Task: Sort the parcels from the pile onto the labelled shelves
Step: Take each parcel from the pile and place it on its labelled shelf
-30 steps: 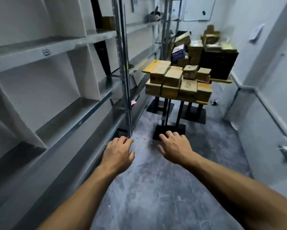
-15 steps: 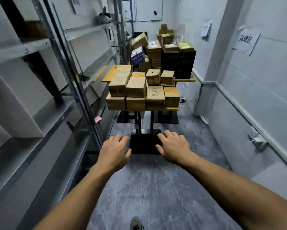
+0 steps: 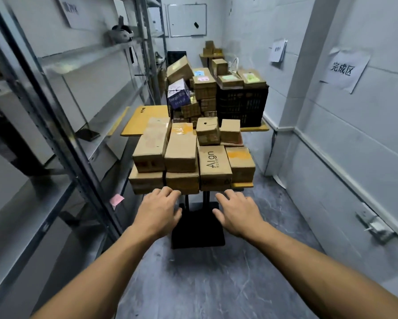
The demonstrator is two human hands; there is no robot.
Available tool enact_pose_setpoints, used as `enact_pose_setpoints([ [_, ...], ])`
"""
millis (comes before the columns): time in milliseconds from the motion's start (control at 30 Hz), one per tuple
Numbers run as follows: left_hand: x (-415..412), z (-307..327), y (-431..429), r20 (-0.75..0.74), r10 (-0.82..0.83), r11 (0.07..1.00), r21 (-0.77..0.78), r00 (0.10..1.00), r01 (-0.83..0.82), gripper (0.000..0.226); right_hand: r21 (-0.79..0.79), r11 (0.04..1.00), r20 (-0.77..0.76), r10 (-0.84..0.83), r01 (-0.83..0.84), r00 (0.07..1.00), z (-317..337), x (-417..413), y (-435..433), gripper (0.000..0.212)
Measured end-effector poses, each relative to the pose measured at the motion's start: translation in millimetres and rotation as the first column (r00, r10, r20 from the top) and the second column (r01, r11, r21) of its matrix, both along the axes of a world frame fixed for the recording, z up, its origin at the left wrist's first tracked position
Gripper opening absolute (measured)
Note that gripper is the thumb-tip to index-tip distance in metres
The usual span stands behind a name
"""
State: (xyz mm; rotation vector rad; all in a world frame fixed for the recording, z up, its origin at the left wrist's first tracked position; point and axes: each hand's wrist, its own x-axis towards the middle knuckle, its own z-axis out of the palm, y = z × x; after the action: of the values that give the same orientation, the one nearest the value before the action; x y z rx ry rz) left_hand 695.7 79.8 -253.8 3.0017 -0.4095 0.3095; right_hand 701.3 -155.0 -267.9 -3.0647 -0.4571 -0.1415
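Before the yellow bench point(image 3: 133, 125) piled with brown cardboard parcels point(image 3: 180, 153), the left hand point(image 3: 157, 209) and right hand point(image 3: 238, 211) are reaching closer than earlier, grips released.

Cool, bluish, even light filled the room, moderately dim. Shadows were soft and faint on the grey floor point(image 3: 193, 284). A dull sheen ran along the metal shelves point(image 3: 82, 58) at left, streaked by motion blur. The near parcels point(image 3: 214, 162) were crisp; far parcels point(image 3: 204, 86) looked softer. Wide-angle distortion bowed the right wall point(image 3: 331, 157) and frame edges.
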Motion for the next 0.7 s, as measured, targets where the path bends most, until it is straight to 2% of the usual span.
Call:
enact_pose_setpoints([
  [533, 215.4, -8.9, 23.9, -0.072, 0.157, 0.987, -0.009, 0.985, -0.158, 0.046, 0.203, 0.970, -0.086, 0.156, -0.136, 0.984, 1.9, 265.5, 60.8, 0.049],
  [700, 257.4, -24.4, 20.0, -0.110, 0.227, 0.974, 0.007, 0.968, -0.228, 0.046, 0.198, 0.958, -0.117, 0.232, -0.206, 0.966, -25.6, 314.2, 72.8, 0.047],
])
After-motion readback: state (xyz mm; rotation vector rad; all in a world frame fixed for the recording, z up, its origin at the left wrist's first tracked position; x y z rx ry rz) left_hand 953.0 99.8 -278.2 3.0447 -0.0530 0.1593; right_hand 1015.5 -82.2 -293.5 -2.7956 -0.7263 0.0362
